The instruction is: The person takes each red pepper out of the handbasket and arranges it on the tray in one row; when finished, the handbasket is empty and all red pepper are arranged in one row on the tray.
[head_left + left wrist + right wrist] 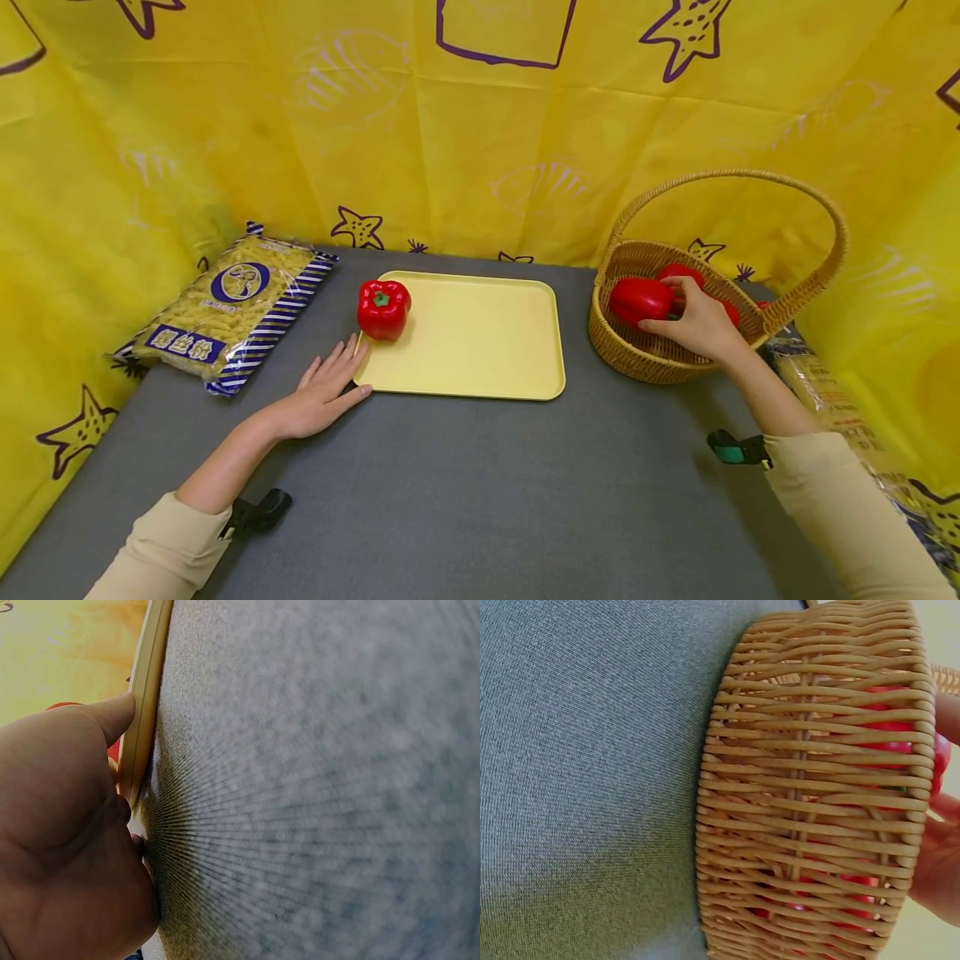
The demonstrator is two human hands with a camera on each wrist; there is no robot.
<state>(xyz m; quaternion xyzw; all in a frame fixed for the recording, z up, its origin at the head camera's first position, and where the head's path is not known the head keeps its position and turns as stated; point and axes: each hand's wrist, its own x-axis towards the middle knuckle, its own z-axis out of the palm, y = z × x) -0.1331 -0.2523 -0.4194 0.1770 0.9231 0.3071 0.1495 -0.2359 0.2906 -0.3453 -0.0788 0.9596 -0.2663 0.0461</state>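
My right hand (701,321) reaches into a wicker basket (652,368) and grips a red bell pepper (640,302) between thumb and fingers, near its stem end. More red peppers (681,272) lie in the basket, partly hidden by this hand. In the right wrist view, the basket's wall (810,795) covers most of the peppers. My left hand (318,400) lies at the near left corner of a pale yellow tray (472,333), fingers extended and thumb along its front edge. Another red bell pepper (383,310) stands on the tray's left end, green stem up, just beyond those fingertips.
A bag of spiral pasta (232,304) lies on the grey table (480,492) at the left. Beyond the basket's right side is another clear package (840,408). The basket's tall handle (735,173) arches over it. A yellow printed cloth (465,150) hangs behind.
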